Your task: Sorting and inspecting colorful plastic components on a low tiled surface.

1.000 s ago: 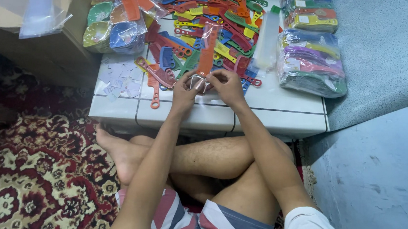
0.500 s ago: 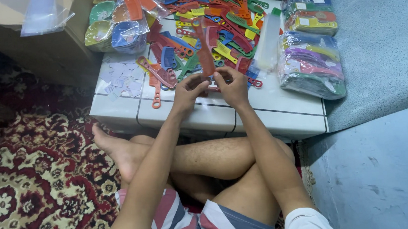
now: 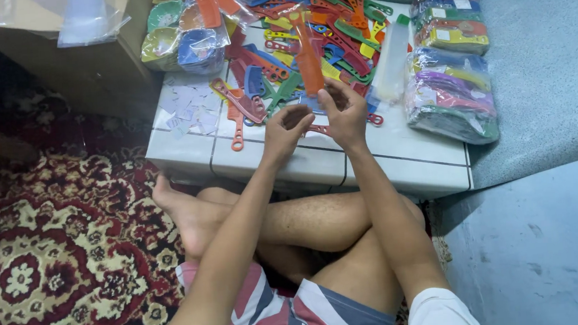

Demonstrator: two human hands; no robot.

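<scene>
My left hand (image 3: 285, 130) and my right hand (image 3: 342, 113) are raised together over the front of a low white tiled platform (image 3: 282, 159). Between them they hold an orange plastic comb (image 3: 309, 63) that stands upright, its lower end seemingly in a thin clear bag that is hard to make out. Behind the hands lies a heap of coloured plastic combs (image 3: 307, 37), red, blue, green, yellow and orange. A loose orange comb (image 3: 237, 127) lies just left of my left hand.
Stacks of bagged combs (image 3: 449, 81) sit at the right of the platform. Bagged round coloured items (image 3: 179, 33) are at the back left, small paper slips (image 3: 185, 112) beside them. A patterned red carpet (image 3: 56, 256) covers the floor left; my crossed legs lie below.
The hands have lifted the orange comb a little higher and more upright, and they have shifted slightly apart around its lower end. The camera has tilted slightly.
</scene>
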